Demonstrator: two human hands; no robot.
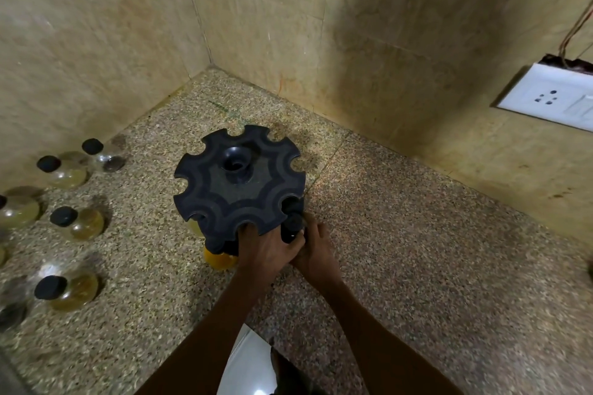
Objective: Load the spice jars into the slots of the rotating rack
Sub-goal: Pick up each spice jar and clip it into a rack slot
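Both forearms rise from the bottom of the frame to the near edge of the black rack (239, 184), which stands mid-frame on the speckled worktop (417, 234). The left hand (272, 248) curls under the rack's rim; what it grips cannot be told. The right hand (316, 253) closes on a black-capped jar (292, 228) at a slot on the rack's lower right. A yellow jar (219, 260) sits beneath the rack. Loose jars (77, 221) stand at left. A socket (545, 98) is at upper right.

two bare forearms, no sleeves, left hand (271, 250), right hand (316, 255)
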